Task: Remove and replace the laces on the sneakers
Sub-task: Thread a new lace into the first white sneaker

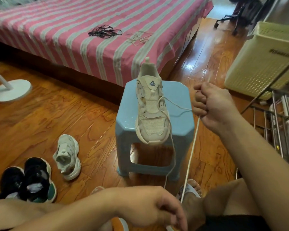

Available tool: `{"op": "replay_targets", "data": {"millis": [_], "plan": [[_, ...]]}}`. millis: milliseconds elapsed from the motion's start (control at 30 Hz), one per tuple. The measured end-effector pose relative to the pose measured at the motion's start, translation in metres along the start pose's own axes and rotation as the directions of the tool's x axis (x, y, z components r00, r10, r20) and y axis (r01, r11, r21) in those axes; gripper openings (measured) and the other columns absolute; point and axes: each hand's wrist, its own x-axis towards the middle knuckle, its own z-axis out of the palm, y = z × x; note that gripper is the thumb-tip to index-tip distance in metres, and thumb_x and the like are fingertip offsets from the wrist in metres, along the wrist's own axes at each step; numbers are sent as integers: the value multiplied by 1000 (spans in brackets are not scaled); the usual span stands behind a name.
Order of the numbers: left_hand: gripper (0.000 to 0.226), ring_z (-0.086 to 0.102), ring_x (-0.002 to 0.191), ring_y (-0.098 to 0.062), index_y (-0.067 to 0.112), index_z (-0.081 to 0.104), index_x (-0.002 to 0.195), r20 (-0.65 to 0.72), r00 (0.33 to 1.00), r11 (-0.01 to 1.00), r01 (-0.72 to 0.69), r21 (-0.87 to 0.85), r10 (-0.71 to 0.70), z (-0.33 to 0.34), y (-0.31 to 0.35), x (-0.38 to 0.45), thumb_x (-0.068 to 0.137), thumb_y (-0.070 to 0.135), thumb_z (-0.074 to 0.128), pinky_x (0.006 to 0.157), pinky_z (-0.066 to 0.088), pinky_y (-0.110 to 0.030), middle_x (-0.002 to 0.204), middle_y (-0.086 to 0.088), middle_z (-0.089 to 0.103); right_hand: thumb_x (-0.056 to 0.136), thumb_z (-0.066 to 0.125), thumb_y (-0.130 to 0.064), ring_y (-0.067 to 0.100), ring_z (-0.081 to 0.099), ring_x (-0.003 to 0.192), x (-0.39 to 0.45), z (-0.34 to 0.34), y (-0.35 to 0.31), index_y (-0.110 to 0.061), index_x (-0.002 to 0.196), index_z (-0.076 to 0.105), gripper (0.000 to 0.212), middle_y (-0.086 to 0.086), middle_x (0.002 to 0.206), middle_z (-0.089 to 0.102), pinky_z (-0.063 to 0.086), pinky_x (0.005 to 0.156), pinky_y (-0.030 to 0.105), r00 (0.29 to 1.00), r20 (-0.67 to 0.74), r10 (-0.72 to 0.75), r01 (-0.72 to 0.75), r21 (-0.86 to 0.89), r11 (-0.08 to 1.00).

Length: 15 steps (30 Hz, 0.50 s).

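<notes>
A cream sneaker (150,107) stands on a light blue plastic stool (182,127), toe toward me. Its white lace (178,108) runs loose from the lower eyelets out to the right. My right hand (212,104) is raised beside the stool, fingers curled round that lace, and a long end (190,157) hangs from the fist down toward my foot. Another strand (173,147) drops from the shoe's toe past the stool. My left hand (157,205) hangs low over my knee with loosely curled fingers; whether it holds anything cannot be told.
A second cream sneaker (68,157) and a pair of black sneakers (27,180) lie on the wooden floor at left. Black laces (104,32) and pale laces (138,38) rest on the pink striped bed (57,30). A cream basket (263,64) and a metal rack (280,124) stand right; a fan base (11,90) stands left.
</notes>
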Motion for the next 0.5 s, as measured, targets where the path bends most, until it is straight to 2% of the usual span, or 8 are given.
{"op": "replay_targets", "data": {"millis": [67, 100, 133, 167, 233, 267, 333, 500], "plan": [[24, 48, 138, -3, 22, 70, 125, 49, 998, 991, 19, 133, -26, -14, 3, -7, 103, 21, 60, 117, 37, -29, 138, 4, 63, 106, 41, -21, 9, 22, 44, -10, 8, 2, -15, 89, 55, 24, -5, 54, 31, 17, 39, 20, 997, 75, -23, 39, -215, 976], [22, 49, 137, -2, 28, 71, 122, -49, 997, 984, 73, 161, -66, -23, 6, -11, 102, 28, 61, 117, 39, -32, 135, 8, 65, 105, 43, -18, 9, 23, 45, -19, 13, 4, -14, 86, 56, 23, -6, 53, 32, 18, 40, 20, 989, 150, 9, 41, -327, 944], [19, 59, 126, -7, 28, 73, 116, -243, 964, 986, 136, 93, -110, -33, 11, -14, 102, 33, 61, 111, 46, -37, 124, 6, 71, 104, 44, -17, 10, 24, 45, -29, 18, 8, -13, 84, 56, 24, -5, 53, 32, 18, 41, 21, 971, 232, 63, 43, -425, 904], [19, 69, 108, -14, 24, 74, 111, -484, 861, 987, 135, -86, -160, -44, 14, -16, 103, 34, 60, 101, 55, -39, 111, 1, 75, 104, 44, -18, 10, 26, 44, -40, 25, 14, -13, 83, 57, 24, -5, 53, 34, 19, 42, 23, 946, 302, 117, 60, -517, 854], [25, 73, 91, -19, 13, 72, 114, -749, 606, 874, -173, -455, -269, -61, 22, -19, 104, 29, 55, 87, 59, -35, 102, -10, 77, 103, 46, -22, 9, 34, 45, -58, 37, 32, -16, 78, 59, 29, -7, 53, 41, 26, 45, 25, 906, 391, 161, 170, -685, 708], [27, 74, 96, -20, 11, 71, 117, -792, 543, 805, -318, -501, -279, -67, 26, -19, 104, 27, 55, 88, 60, -34, 104, -11, 77, 103, 46, -24, 8, 38, 47, -64, 42, 42, -19, 74, 58, 32, -8, 53, 45, 29, 48, 26, 894, 421, 151, 240, -737, 631], [25, 74, 103, -20, 9, 72, 117, -835, 481, 735, -458, -499, -267, -72, 28, -17, 102, 22, 57, 89, 61, -34, 107, -10, 77, 104, 44, -24, 2, 42, 50, -68, 50, 58, -19, 70, 56, 36, -9, 55, 50, 33, 53, 27, 889, 446, 101, 325, -771, 548], [16, 75, 96, -21, 11, 78, 103, -856, 393, 731, -464, -500, -336, -79, 21, -9, 98, 11, 63, 81, 61, -29, 99, -9, 77, 105, 42, -27, 4, 45, 56, -66, 62, 65, -13, 74, 57, 37, -4, 63, 54, 36, 59, 31, 884, 461, 74, 351, -760, 547]]}}
